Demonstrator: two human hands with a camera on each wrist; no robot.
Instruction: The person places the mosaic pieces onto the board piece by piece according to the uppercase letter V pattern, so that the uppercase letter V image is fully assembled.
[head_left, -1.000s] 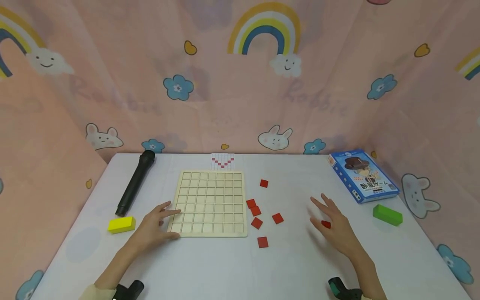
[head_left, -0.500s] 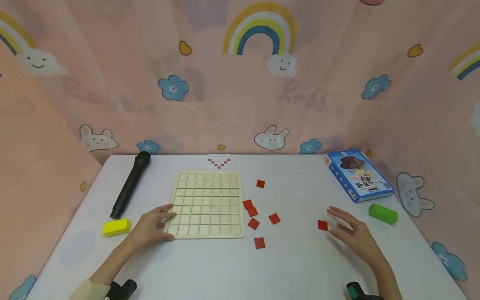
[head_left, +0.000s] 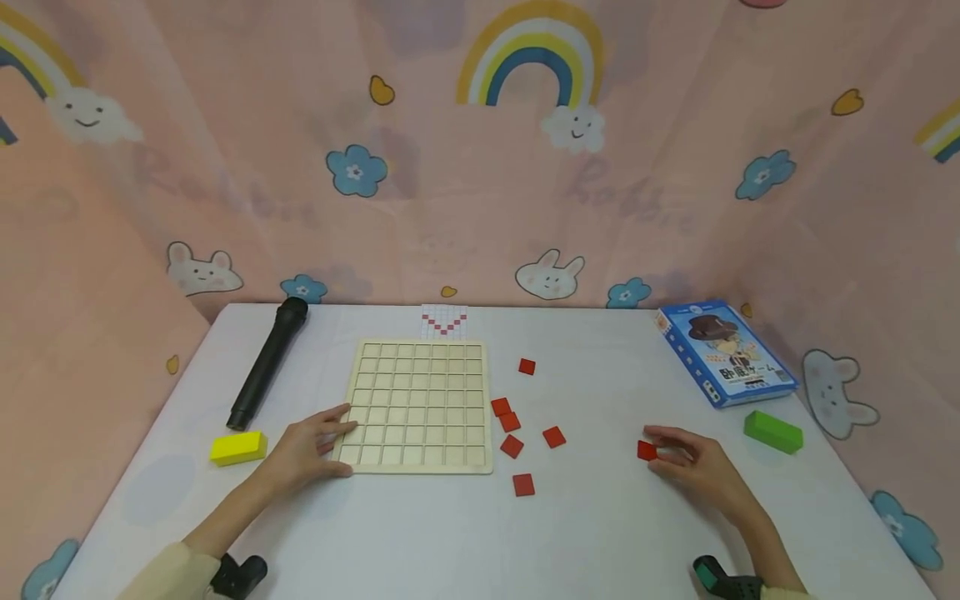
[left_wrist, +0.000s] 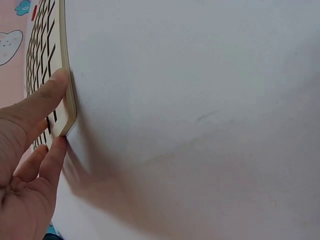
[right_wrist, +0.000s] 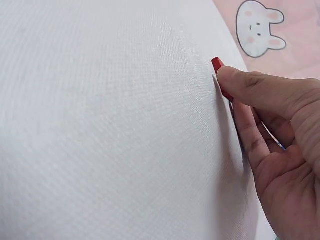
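A pale square board with a grid of small recesses lies mid-table. My left hand holds its near left corner, thumb and fingers against the edge; in the left wrist view, the thumb of that hand lies on the board's rim. Off to the right, my right hand pinches a small red square tile at the table surface. Close up in the right wrist view, the thumb covers much of the tile. Several more red tiles lie scattered right of the board.
Behind the board is a small paper with a red V pattern on a grid. A black microphone-like stick and a yellow block lie left. At right are a blue box and a green block.
My right hand first drew back to the right off the lone red tile, then closed thumb and fingers on it. The left hand has stayed at the board's corner.
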